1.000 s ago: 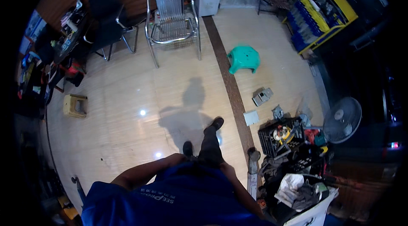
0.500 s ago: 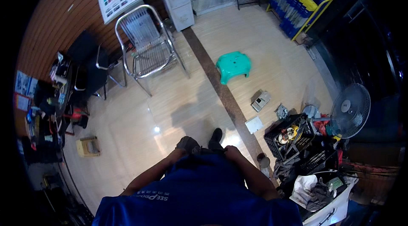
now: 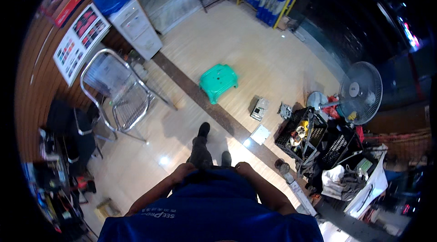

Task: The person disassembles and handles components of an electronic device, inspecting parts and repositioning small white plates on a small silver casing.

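Note:
My left hand point(image 3: 184, 169) is at the left side of my waist, curled in against the hem of the blue shirt point(image 3: 214, 196). On the other side of the waist, my right hand point(image 3: 244, 168) is curled at the hem in the same way. Both look closed, but the fingers are small and partly hidden, so what they grip cannot be made out. Below them my dark trouser leg and a black shoe point(image 3: 204, 129) reach forward over the floor. Ahead stands a green plastic stool point(image 3: 218, 81), out of reach of both hands.
At left are a metal-framed chair point(image 3: 125, 98) and a white water dispenser point(image 3: 136, 28). On the right, a black crate point(image 3: 298, 135) of parts, a standing fan point(image 3: 360, 92) and a long metal tool point(image 3: 298, 192) crowd the floor. A small grey box point(image 3: 260, 108) and a white sheet point(image 3: 260, 134) lie nearer the middle.
I have stepped forward and my view has turned right; the chair and stool now sit further left. One shoe has swung ahead. Both hands stay at the waist.

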`<state>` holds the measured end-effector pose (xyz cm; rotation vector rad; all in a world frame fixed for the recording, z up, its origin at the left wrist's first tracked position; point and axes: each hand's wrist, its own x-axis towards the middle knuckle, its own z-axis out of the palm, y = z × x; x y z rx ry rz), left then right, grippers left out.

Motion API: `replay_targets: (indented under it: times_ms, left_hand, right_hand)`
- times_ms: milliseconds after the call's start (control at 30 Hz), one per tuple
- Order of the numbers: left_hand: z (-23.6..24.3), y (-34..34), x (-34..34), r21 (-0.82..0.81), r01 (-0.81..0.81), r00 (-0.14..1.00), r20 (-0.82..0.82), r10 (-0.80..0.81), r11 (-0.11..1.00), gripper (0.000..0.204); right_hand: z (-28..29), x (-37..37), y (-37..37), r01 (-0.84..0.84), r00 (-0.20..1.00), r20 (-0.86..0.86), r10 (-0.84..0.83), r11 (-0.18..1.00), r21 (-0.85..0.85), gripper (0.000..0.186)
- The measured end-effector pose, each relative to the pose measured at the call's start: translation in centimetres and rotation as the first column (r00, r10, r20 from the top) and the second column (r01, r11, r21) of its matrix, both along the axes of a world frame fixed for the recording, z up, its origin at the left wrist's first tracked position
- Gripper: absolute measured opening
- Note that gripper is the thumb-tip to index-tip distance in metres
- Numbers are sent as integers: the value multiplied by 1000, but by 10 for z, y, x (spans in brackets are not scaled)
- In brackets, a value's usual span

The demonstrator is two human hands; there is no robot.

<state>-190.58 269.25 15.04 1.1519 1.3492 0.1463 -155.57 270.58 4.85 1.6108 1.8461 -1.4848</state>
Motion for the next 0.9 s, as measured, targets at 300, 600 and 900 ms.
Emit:
replay_targets:
  times_ms: [300, 600, 900]
  left_hand:
    - [41, 179, -25, -80, 237, 958, 186, -219, 968, 28]
    - [0, 263, 2, -84, 700, 707, 221, -671, 710, 26]
    - [23, 350, 103, -250, 870, 418, -83, -905, 425, 33]
  right_hand:
    - [29, -70, 65, 303, 947, 85, -311, 948, 94, 32]
    - [87, -78, 32, 783, 618, -137, -774, 622, 17, 35]
    - [47, -55, 81, 832, 555, -117, -823, 546, 101, 31]
